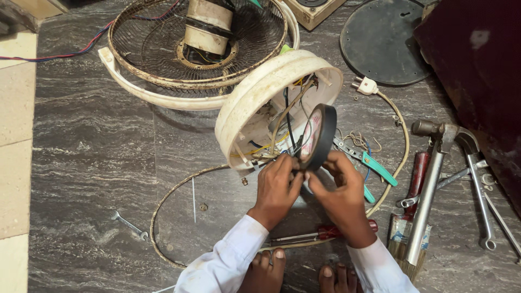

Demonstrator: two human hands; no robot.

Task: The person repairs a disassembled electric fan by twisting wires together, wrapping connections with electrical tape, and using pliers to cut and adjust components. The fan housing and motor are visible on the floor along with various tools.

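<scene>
Tape roll (pixel 319 135) hides wire ends; fingers overlap.

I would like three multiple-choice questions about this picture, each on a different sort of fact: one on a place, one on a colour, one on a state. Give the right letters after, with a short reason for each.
1. Where does the small spanner lie?
A. on the floor, left of the hands
B. inside the fan base
C. on the dark round plate

2. What colour are the handles of the pliers?
A. red
B. teal green
C. yellow

3. How is the roll of black tape held?
A. flat on the floor
B. hanging from a wire
C. on edge, between both hands

Answers:
1. A: it lies alone on the grey stone floor, well left of the left hand.
2. B: the handles beside the right hand are teal green.
3. C: it stands on edge before the open cream fan base, fingers of both hands on it.
</scene>
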